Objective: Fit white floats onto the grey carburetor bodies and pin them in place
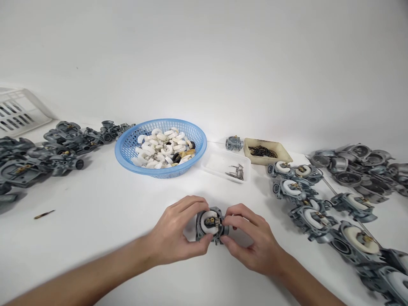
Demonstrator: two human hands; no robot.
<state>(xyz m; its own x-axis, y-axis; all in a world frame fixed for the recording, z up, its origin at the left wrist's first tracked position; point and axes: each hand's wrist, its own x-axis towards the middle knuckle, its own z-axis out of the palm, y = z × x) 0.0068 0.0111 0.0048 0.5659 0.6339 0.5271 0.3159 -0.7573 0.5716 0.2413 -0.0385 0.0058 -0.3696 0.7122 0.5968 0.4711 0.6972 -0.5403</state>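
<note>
Near the table's front edge, the left hand and right hand both closed their grip on one carburetor body, fingertips at its float. Fitting seemed under way; seating it likely called for a pin from the clear tray beyond.

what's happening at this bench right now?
A person holds a small grey carburetor body over the white table with both hands: left hand gripping its side, right hand with fingertips at its right edge. A white float piece sits in it. Behind is a blue basket of white floats. Bare bodies are piled at left, and bodies with floats fitted lie at right.
</note>
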